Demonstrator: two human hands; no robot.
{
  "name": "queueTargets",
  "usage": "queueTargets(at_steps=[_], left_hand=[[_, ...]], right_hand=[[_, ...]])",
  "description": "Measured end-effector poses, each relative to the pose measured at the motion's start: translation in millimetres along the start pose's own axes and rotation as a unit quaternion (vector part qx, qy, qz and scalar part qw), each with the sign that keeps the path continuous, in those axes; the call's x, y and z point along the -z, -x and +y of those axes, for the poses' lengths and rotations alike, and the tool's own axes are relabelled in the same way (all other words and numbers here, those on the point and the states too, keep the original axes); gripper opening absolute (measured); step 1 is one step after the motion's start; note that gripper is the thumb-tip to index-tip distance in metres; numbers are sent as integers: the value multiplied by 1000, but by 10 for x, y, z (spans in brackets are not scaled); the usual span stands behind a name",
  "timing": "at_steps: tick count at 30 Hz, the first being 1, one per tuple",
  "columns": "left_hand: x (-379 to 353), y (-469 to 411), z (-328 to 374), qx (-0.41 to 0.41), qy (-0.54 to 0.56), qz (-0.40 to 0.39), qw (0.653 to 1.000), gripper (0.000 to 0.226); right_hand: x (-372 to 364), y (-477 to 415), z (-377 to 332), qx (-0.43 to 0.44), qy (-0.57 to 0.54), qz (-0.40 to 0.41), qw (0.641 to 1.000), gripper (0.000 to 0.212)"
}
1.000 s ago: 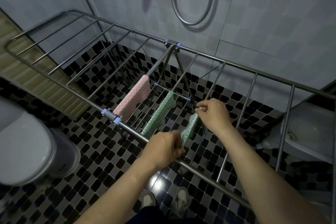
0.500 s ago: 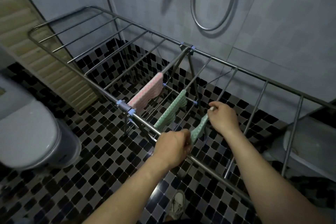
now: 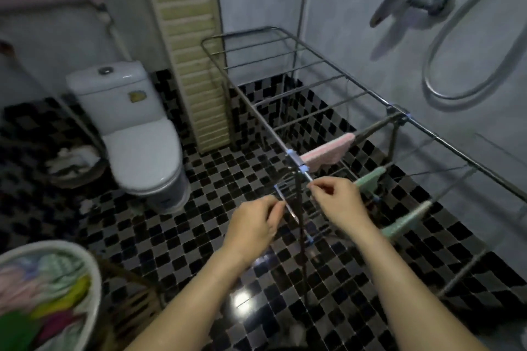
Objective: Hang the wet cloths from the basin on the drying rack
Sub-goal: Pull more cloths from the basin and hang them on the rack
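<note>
Left hand [image 3: 253, 228]: fingers loosely curled, nothing held.
Right hand [image 3: 336, 202]: loosely curled, empty, at the rack [image 3: 253, 105] rail.
Pink cloth [image 3: 328, 152]: hanging just beyond the right hand.
Basin [image 3: 95, 273]: well left of the left hand.

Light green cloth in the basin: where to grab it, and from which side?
Probably best to pinch the light green cloth at a raised crumpled fold, coming straight down from above. It seems to lie at the top of the pile, and the white basin wall rings it, so only the top is open.
</note>
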State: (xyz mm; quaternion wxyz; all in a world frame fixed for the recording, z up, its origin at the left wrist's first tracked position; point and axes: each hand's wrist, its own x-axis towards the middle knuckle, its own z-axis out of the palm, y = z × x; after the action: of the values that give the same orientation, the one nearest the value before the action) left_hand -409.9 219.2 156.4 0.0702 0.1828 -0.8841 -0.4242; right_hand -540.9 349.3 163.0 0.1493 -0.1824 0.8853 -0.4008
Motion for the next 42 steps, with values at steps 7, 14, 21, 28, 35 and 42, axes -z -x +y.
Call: queueTargets(at_steps=[7,14,21,28,35,42], left_hand=[[743,596,-503,139,60,165,975,20],[1317,1313,-1364,318,37,302,898,21],[1353,2103,-2099,503,41,344,792,22],[1162,2319,-2468,601,53,318,731,40],[1079,2110,-2885,670,7,215,711,35],[1086,2000,-3218,683,67,288,668,13]], right_hand=[[-799,209,-884,98,-51,-192,975,13],[-1882,457,-1605,169,-35,-352,920,14],[-2993,631,-1983,254,53,-507,822,26],[-3910,664,-2033,350,198,-592,699,45],[-4417,859,-1950,484,303,-604,556,37],[-4814,906,-1726,544,396,-550,495,64]])
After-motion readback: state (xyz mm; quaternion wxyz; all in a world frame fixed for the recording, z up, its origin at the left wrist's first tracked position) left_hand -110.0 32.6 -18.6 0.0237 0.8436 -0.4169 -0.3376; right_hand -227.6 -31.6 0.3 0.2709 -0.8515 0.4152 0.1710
